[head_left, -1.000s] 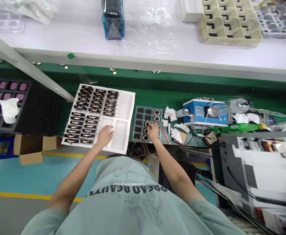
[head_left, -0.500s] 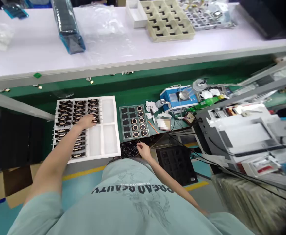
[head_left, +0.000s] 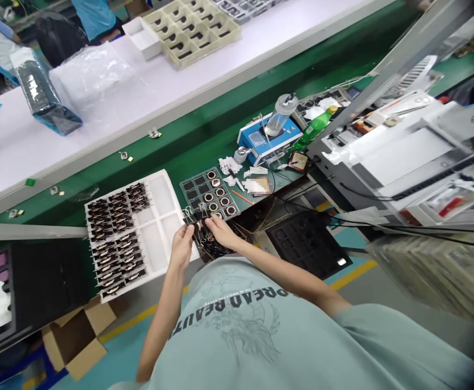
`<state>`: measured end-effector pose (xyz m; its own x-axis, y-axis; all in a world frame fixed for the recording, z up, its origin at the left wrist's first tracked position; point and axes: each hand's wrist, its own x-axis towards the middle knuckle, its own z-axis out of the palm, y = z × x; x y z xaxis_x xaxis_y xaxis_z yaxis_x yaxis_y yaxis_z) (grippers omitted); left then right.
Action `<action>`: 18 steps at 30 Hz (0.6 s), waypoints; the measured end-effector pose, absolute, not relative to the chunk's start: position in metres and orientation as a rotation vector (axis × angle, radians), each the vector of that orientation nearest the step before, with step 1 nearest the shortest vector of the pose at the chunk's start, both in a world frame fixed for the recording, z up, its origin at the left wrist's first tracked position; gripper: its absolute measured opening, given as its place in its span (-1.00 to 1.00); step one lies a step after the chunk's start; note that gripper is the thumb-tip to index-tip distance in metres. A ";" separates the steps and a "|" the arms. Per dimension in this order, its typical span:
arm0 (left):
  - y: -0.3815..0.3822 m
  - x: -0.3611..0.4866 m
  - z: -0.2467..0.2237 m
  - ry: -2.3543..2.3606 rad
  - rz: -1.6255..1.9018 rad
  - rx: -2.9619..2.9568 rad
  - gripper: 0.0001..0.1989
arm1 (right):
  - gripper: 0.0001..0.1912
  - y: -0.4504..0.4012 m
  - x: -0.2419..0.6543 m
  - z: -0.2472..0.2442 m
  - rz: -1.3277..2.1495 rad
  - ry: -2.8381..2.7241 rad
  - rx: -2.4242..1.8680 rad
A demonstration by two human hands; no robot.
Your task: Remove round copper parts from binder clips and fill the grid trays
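Observation:
My left hand (head_left: 182,245) pinches the left end of a small dark part (head_left: 196,223) with black binder clips on it, their silver wire handles sticking up. At its other end, the fingers of my right hand (head_left: 221,232) are closed on a black binder clip (head_left: 206,213). Just below both hands is a heap of loose black binder clips (head_left: 216,248). To the left, a white foam tray (head_left: 154,223) carries rows of similar clipped parts (head_left: 118,208). Behind my hands, a clear compartment tray (head_left: 184,187) contains dark squares and ring-shaped pieces (head_left: 220,192).
A blue machine (head_left: 257,143), a green bottle (head_left: 313,127), crumpled tissues (head_left: 229,165) and an orange stick (head_left: 242,197) lie behind and right. A grey machine (head_left: 407,151) stands at right. Across the back runs a white shelf (head_left: 131,103) with a beige compartment tray (head_left: 196,32).
My left hand has come from the foam tray to my right hand, and a clipped part is now between them. My right hand has moved up from the clip heap. The view has turned.

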<state>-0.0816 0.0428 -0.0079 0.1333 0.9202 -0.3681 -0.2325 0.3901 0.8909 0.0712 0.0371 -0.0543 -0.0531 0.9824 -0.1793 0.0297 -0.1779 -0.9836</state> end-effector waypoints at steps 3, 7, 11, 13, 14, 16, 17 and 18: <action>0.035 -0.068 -0.005 1.135 1.108 0.663 -0.53 | -0.60 0.026 0.092 -0.037 1.490 -1.076 -1.361; 0.033 -0.052 -0.006 1.091 1.024 0.603 -0.52 | -0.65 0.013 0.114 -0.025 1.507 -1.177 -1.354; 0.032 -0.023 -0.005 1.081 1.014 0.609 -0.54 | -0.67 0.007 0.131 -0.024 1.378 -1.321 -1.378; 0.032 -0.011 -0.003 1.101 1.006 0.603 -0.49 | -0.68 0.005 0.139 -0.024 1.350 -1.328 -1.403; 0.032 -0.007 -0.002 1.110 0.998 0.600 -0.46 | -0.69 0.004 0.142 -0.025 1.336 -1.326 -1.416; 0.032 0.000 0.000 1.122 0.982 0.596 -0.40 | -0.69 0.001 0.147 -0.026 1.314 -1.322 -1.437; 0.032 0.002 0.001 1.126 0.979 0.592 -0.39 | -0.69 0.000 0.148 -0.026 1.317 -1.311 -1.433; 0.032 0.003 0.001 1.130 0.984 0.585 -0.38 | -0.68 -0.001 0.150 -0.027 1.339 -1.292 -1.412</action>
